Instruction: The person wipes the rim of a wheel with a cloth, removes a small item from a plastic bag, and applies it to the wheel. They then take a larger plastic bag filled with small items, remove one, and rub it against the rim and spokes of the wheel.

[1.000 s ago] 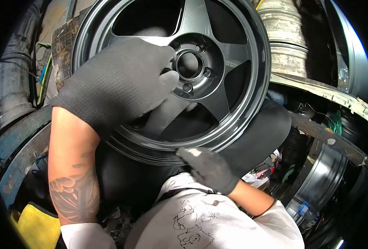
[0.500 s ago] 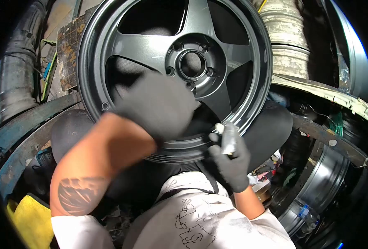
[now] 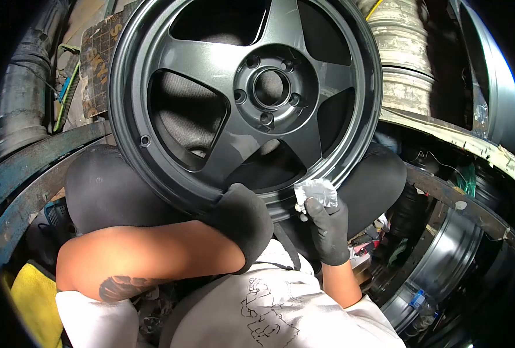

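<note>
A dark grey five-spoke wheel rim (image 3: 222,68) lies face up across the person's lap. My left hand (image 3: 241,217), in a dark glove, is at the rim's lower edge with its back to the camera; its fingers are hidden. Just right of it, my right hand (image 3: 329,232), also gloved, pinches a small crinkled clear plastic packet (image 3: 317,191) between thumb and fingers, over the lower right edge of the rim. Small white bits show beside the thumb. A lighter smooth patch marks the lower left spoke.
Around the legs runs a curved metal frame (image 3: 48,153). Another rim (image 3: 452,249) and a plastic bottle (image 3: 425,304) are at the lower right. A yellow cloth (image 3: 35,298) lies lower left. Dusty metal barrels (image 3: 405,64) stand upper right, and a patterned board (image 3: 99,64) upper left.
My left hand has moved down from over the spokes to the rim's lower edge, uncovering the lower left spoke. My right hand has shifted slightly, and the packet now lies flatter toward the camera.
</note>
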